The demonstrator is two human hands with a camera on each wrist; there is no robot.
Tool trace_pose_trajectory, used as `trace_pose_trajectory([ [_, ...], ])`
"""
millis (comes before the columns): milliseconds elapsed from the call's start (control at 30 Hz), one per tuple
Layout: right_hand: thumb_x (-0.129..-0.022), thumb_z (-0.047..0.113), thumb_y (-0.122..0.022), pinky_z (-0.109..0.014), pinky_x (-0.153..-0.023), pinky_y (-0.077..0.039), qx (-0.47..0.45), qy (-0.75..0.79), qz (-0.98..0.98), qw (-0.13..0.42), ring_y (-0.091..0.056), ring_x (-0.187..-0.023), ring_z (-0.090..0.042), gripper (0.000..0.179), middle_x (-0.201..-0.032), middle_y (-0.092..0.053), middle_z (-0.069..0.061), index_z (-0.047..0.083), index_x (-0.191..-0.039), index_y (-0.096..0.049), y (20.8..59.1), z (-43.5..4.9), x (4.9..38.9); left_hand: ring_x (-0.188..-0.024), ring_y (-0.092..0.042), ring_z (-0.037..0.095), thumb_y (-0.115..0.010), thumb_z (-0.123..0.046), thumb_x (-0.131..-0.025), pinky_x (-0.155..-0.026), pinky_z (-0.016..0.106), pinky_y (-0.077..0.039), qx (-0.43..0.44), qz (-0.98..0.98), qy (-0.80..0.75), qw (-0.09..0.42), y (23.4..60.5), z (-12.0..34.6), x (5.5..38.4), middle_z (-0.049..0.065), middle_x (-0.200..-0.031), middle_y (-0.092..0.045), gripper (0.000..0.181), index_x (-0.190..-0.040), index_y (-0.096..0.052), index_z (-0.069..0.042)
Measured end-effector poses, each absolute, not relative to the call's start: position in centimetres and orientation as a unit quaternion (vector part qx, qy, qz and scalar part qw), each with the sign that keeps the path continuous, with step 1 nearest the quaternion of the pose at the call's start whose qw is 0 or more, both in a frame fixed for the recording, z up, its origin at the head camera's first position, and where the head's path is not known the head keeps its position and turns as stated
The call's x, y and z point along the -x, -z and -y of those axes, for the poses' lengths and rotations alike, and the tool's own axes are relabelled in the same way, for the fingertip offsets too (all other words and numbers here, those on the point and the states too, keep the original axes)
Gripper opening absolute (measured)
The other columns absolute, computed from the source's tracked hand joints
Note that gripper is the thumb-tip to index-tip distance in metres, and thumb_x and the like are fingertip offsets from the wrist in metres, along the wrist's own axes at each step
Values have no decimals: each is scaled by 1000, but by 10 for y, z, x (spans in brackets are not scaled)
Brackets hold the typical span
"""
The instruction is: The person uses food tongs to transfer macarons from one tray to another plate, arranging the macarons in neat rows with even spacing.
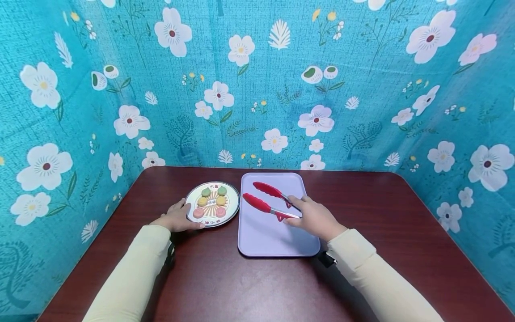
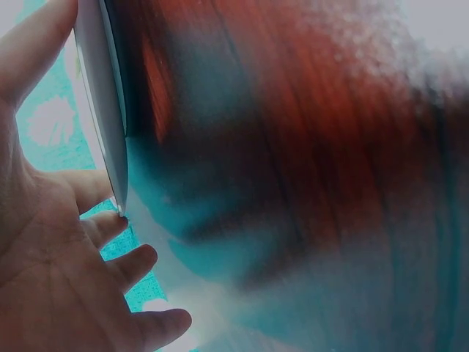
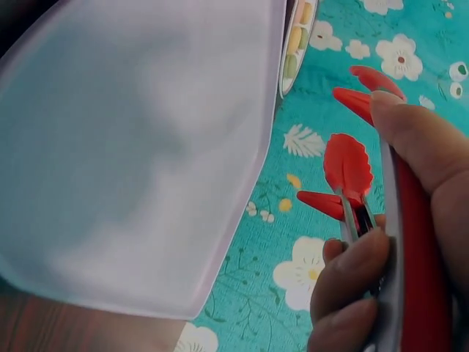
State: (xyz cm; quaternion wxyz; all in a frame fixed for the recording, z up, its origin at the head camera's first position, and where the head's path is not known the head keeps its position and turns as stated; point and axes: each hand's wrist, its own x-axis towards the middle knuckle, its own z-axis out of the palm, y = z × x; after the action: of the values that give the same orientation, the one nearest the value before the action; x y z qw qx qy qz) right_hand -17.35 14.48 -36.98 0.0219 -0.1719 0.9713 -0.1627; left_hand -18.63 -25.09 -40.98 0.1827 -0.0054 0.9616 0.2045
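My left hand (image 1: 177,218) holds the near-left rim of a round patterned plate (image 1: 232,206), thumb at the near edge and fingers along the left. In the left wrist view the plate's edge (image 2: 99,95) lies between thumb and index finger, the other fingers spread loosely. Green cakes (image 1: 222,191), yellow cakes (image 1: 203,201) and pink cakes (image 1: 198,213), small and round, sit in pairs on the plate. My right hand (image 1: 318,218) grips red-tipped metal tongs (image 1: 257,203) above a lilac tray (image 1: 261,243); their tips are apart with nothing between them and point left.
Tray and plate lie side by side on a dark reddish-brown table (image 1: 209,277), the plate on the left. A blue flowered cloth (image 1: 257,107) hangs behind the table and along both sides.
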Motion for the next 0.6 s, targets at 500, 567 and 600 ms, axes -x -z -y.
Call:
trace_pose_trajectory([
  [500,-77,41,-80,-36,-59,-56,117,189,-975,3,-58,-76,-23,84,-112,-57,-21,4,-143,-45,374,-180,171,-138,-11,51,-70,-55,-78,-105,73,-13,6,-961,-203,190,413,251,188,31,-154,-10,106,-149,-22,7],
  [567,-77,41,-80,-38,-60,-57,114,185,-976,1,-58,-76,-24,83,-112,-57,-22,4,-143,-45,375,-183,171,-137,-12,51,-70,-56,-78,-105,73,-13,6,-961,-203,189,413,251,188,31,-154,-10,106,-149,-22,7],
  [600,-77,41,-79,-39,-61,-57,114,183,-977,-2,-59,-76,-24,83,-112,-57,-22,4,-143,-45,375,-185,171,-137,-12,51,-71,-56,-77,-105,74,-13,5,-961,-202,189,413,251,188,31,-154,-10,106,-149,-22,7],
])
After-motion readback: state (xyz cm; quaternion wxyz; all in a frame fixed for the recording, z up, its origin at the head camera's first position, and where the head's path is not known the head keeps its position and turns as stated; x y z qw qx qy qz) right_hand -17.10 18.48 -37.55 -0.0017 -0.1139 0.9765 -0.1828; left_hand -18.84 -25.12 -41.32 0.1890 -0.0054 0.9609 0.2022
